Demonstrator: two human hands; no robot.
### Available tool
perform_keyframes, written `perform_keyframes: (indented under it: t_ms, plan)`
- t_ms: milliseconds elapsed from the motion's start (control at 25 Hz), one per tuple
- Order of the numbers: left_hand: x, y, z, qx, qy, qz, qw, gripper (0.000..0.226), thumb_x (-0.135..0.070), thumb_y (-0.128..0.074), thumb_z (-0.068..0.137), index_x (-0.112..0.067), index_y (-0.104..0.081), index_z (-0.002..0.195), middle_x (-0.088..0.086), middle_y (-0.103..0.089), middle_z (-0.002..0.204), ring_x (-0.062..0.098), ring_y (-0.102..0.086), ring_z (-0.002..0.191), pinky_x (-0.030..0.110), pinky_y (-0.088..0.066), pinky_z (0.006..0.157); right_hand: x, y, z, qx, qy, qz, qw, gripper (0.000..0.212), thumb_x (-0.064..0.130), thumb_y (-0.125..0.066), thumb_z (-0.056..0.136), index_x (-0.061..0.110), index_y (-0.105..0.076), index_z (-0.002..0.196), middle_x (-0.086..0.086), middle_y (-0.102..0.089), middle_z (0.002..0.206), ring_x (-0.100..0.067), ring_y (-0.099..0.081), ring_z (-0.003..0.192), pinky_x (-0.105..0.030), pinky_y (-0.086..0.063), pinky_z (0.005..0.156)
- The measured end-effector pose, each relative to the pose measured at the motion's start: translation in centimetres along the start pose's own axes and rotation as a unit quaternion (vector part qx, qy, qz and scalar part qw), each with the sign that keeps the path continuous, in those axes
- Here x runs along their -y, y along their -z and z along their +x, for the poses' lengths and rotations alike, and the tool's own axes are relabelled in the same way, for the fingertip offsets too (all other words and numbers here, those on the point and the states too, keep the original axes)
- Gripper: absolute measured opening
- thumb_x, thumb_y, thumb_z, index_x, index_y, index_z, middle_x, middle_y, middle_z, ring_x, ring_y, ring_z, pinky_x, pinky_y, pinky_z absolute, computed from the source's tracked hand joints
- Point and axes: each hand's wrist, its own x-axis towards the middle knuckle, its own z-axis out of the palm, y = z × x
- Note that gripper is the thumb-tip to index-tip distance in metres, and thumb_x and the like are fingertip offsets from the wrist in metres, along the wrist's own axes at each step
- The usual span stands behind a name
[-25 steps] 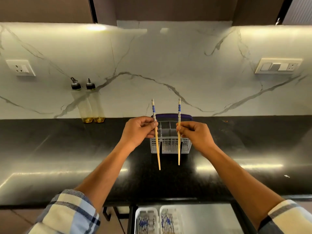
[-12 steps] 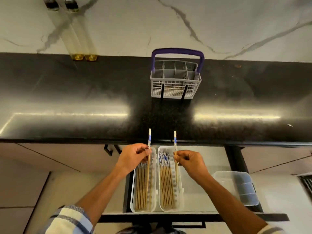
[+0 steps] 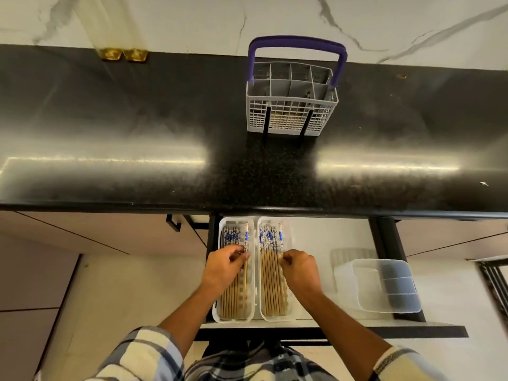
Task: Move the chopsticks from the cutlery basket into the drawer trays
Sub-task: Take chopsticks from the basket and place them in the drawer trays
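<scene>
Head view: chopsticks point(image 3: 270, 281) mostly lie in both drawer trays point(image 3: 290, 316). Left hand point(image 3: 224, 269) & right hand point(image 3: 299, 270) each pinch one w/ closed fingers, lowering it in. Cutlery basket point(image 3: 291, 116) on tabletop point(image 3: 123, 144) looks nearly empty; can't tell what's left.

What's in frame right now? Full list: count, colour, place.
cutlery basket: 1, white mesh, purple handle, on the worktop, no chopsticks sticking up
worktop: 1, glossy black, across the middle
oil bottles: 2, clear with amber oil, against the marble wall, far left
drawer: 1, pulled open under the worktop
drawer trays: 2, white, side by side in the drawer, holding chopsticks
chopsticks: many, wooden, blue-patterned tops
clear container: 1, transparent, drawer's right side
left hand: on the left tray, pinching a chopstick
right hand: at the right tray, pinching a chopstick
</scene>
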Motion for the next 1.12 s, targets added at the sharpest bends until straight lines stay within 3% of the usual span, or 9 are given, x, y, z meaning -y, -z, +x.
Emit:
perform_keyframes:
  t_ms: [160, 280, 520, 720, 880, 1120]
  plan:
    - [-0.3, -1.2, 1.0, -0.002, 0.017, 0.028, 0.999, 0.023, -0.031, -0.066, 0.092, -0.016, -0.071, 0.109, -0.002, -0.073, 0.097, 0.007, -0.068, 0.083, 0.020, -0.058, 0.075, 1.2, -0.6, 0.6, -0.002, -0.017, -0.088, 0.996, 0.019, 0.014, -0.054, 0.098, 0.009, -0.071, 0.094, -0.004, -0.070, 0.082, -0.017, -0.063, 0.066, -0.026, -0.051, 0.057]
    - [0.1, -2.3, 2.1, 0.007, 0.049, 0.066, 0.997, 0.022, -0.027, -0.063, 0.094, -0.018, -0.071, 0.113, -0.002, -0.073, 0.102, 0.005, -0.065, 0.078, 0.005, -0.043, 0.058, 1.8, -1.3, 1.1, 0.007, -0.035, -0.135, 0.990, 0.020, 0.011, -0.051, 0.098, 0.007, -0.071, 0.099, -0.007, -0.073, 0.089, -0.020, -0.069, 0.076, -0.031, -0.060, 0.068]
    - [0.6, -3.9, 4.0, 0.007, 0.139, 0.116, 0.983, 0.015, -0.023, -0.062, 0.094, -0.019, -0.068, 0.108, 0.002, -0.068, 0.094, 0.010, -0.065, 0.067, 0.015, -0.048, 0.050, 3.1, -1.8, 2.2, 0.036, -0.055, -0.183, 0.981, 0.018, 0.011, -0.054, 0.099, 0.005, -0.062, 0.114, -0.010, -0.071, 0.107, -0.019, -0.070, 0.094, -0.027, -0.060, 0.082]
    - [0.3, -4.3, 5.1, 0.019, 0.151, 0.153, 0.977, 0.013, -0.023, -0.060, 0.095, -0.020, -0.066, 0.106, 0.000, -0.065, 0.089, 0.011, -0.064, 0.066, 0.018, -0.050, 0.051, 3.4, -2.5, 2.8, 0.042, -0.062, -0.197, 0.977, 0.023, 0.013, -0.056, 0.098, 0.003, -0.062, 0.118, -0.011, -0.070, 0.110, -0.020, -0.070, 0.097, -0.027, -0.058, 0.083]
    - [0.7, -4.3, 5.6, 0.029, 0.157, 0.177, 0.971, 0.015, -0.025, -0.061, 0.093, -0.020, -0.065, 0.108, 0.004, -0.066, 0.093, 0.017, -0.068, 0.076, 0.031, -0.061, 0.071, 3.5, -2.8, 3.0, 0.052, -0.057, -0.200, 0.977, 0.023, 0.013, -0.056, 0.098, 0.004, -0.062, 0.118, -0.012, -0.069, 0.111, -0.021, -0.069, 0.100, -0.028, -0.058, 0.088]
    - [0.9, -5.0, 5.8, 0.013, 0.175, 0.185, 0.967, 0.014, -0.021, -0.060, 0.095, -0.018, -0.066, 0.108, 0.003, -0.065, 0.092, 0.016, -0.066, 0.078, 0.028, -0.059, 0.073, 3.3, -2.8, 3.2, 0.065, -0.063, -0.205, 0.975, 0.022, 0.013, -0.056, 0.098, 0.003, -0.063, 0.116, -0.012, -0.069, 0.109, -0.020, -0.069, 0.098, -0.027, -0.058, 0.087]
